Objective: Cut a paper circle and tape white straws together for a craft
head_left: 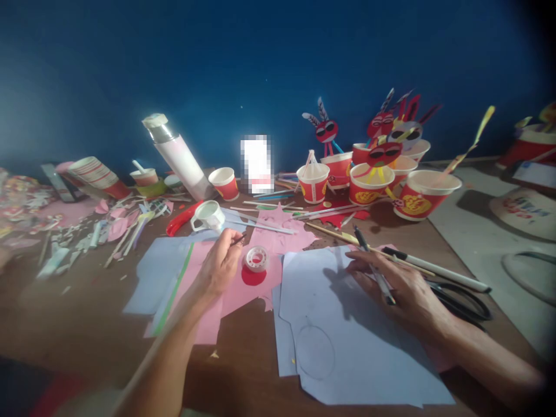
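My right hand (402, 284) is closed on a black-and-white pen (377, 267), above the right side of a sheet of white paper (373, 353). A circle (316, 352) is drawn on that sheet near its lower left. In my left hand (222, 260) a small dark, thin piece (238, 238) is pinched between thumb and fingers; its kind is unclear. That hand is over pink paper (204, 315), beside a roll of tape (256, 259) and just below a white mug (209, 216). Another marker (438, 269) and black-handled scissors (460, 301) lie by my right hand.
Red paper cups (371, 182), several with paper figures, stand at the back right. A white thermos (180, 159) leans left of centre. Paper scraps and sticks (108, 229) litter the left side. A blue wall (278, 69) closes off the back.
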`<control>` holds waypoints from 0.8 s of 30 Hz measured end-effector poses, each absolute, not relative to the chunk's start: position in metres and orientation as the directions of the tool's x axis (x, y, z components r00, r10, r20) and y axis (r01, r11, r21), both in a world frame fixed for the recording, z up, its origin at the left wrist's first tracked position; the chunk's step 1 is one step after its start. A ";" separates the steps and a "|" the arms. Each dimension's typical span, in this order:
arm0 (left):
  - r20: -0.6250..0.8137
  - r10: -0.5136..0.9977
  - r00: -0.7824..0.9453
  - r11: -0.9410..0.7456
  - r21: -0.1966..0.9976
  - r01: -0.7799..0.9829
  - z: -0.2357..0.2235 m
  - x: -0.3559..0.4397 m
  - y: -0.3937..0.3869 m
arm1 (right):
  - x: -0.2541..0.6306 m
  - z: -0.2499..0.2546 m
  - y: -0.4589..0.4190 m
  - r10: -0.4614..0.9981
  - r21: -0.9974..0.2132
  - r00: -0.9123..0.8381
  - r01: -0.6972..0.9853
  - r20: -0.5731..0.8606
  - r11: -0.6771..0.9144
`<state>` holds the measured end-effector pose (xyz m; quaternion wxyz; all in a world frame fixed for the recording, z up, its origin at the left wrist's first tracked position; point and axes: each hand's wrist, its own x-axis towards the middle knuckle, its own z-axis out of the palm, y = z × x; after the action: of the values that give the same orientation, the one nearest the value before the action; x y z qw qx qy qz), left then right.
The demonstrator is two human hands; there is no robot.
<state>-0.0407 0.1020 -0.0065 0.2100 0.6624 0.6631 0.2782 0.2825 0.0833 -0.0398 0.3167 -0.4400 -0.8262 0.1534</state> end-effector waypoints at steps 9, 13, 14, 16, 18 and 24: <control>0.225 0.974 0.000 -0.113 0.491 0.864 -0.008 -0.042 0.102 | 0.281 -0.037 0.082 0.794 -0.505 -0.431 0.615 0.428 0.606; 0.231 0.973 -0.018 -0.102 0.498 0.861 -0.003 -0.046 0.103 | 0.282 -0.033 0.081 0.795 -0.534 -0.452 0.589 0.405 0.607; 0.222 0.975 -0.027 -0.099 0.538 0.837 -0.001 -0.045 0.102 | 0.282 -0.032 0.080 0.799 -0.556 -0.454 0.574 0.395 0.601; 0.172 0.985 -0.031 -0.094 0.668 0.739 0.006 -0.042 0.098 | 0.283 -0.028 0.077 0.820 -0.632 -0.439 0.530 0.367 0.566; 0.074 0.997 0.012 -0.067 0.812 0.579 0.014 -0.034 0.092 | 0.283 -0.024 0.073 0.870 -0.742 -0.362 0.467 0.336 0.481; -0.134 0.945 0.298 0.046 0.957 0.285 0.028 -0.003 0.073 | 0.273 -0.015 0.064 0.956 -0.970 -0.205 0.072 0.212 0.231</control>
<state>-0.0027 0.0725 0.0285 0.5217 0.6139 0.5008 0.3163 0.2731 0.0642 -0.0154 0.4768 -0.4124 -0.6228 0.4633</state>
